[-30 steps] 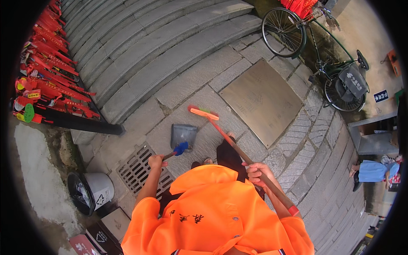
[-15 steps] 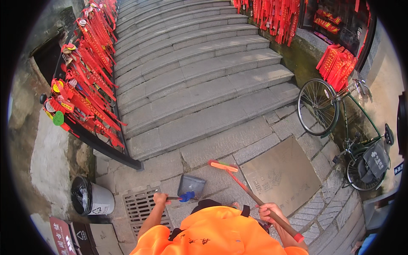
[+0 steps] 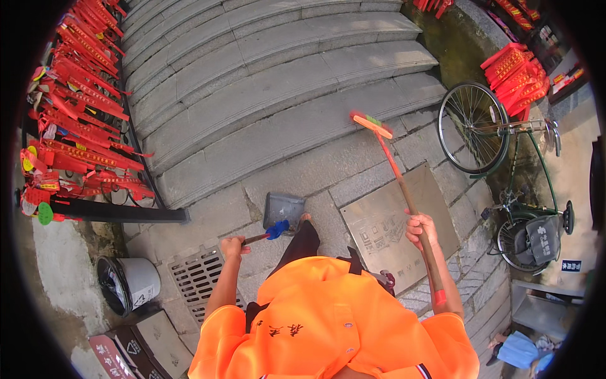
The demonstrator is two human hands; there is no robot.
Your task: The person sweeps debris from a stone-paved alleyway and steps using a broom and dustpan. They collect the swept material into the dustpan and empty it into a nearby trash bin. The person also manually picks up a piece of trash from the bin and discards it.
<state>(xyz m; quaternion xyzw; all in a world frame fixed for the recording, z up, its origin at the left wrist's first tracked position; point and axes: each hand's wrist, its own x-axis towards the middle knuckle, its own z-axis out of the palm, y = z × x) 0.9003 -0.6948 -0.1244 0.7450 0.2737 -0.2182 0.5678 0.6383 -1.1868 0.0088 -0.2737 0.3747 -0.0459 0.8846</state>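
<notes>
My left hand (image 3: 233, 247) grips the thin handle of a grey dustpan (image 3: 283, 209), which hangs just above the stone paving in front of my foot. A blue fitting joins the handle to the pan. My right hand (image 3: 421, 229) holds the long wooden shaft of an orange broom (image 3: 372, 126). The broom head is raised forward, near the lowest stone step (image 3: 297, 132). My bright orange shirt (image 3: 334, 322) fills the bottom of the picture.
Wide stone steps rise ahead. A railing hung with red tags (image 3: 76, 126) runs along the left. A bicycle (image 3: 511, 170) is parked at the right. A metal drain grate (image 3: 199, 278) and a lined bin (image 3: 126, 284) sit at my lower left; a flat metal plate (image 3: 391, 227) lies under the broom shaft.
The view has tilted and shifted as I moved toward the steps. The broom head has swung forward and up to the right. The dustpan stays in front of me.
</notes>
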